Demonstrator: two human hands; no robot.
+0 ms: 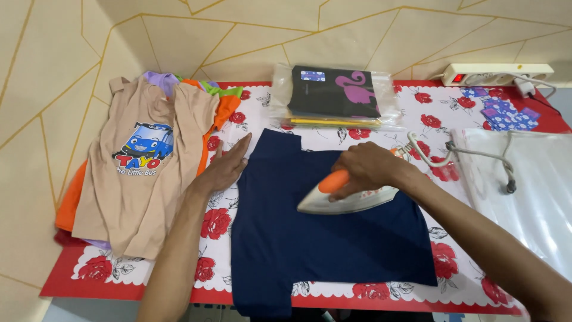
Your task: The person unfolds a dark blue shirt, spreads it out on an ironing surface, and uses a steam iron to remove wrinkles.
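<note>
- Garment (333, 244) of navy cloth lay flat on the rose-print cover (429, 119), between the clothes pile (143, 173) and a clear bag (530, 179).
- We judged it soft and light, likely to slide and wrinkle.
- Our left hand (225, 168) lay open, fingers spread, at its left edge, seemingly to pin it.
- Our right hand (366, 168) was closed round the iron (345, 200) by its orange handle.
- We judged the iron heavier and rigid, its sole probably hot, so the handle was the only place to hold it.

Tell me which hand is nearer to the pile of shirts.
Left. The left hand lies flat right beside the pile of shirts; the right hand grips the iron, farther away.
</note>
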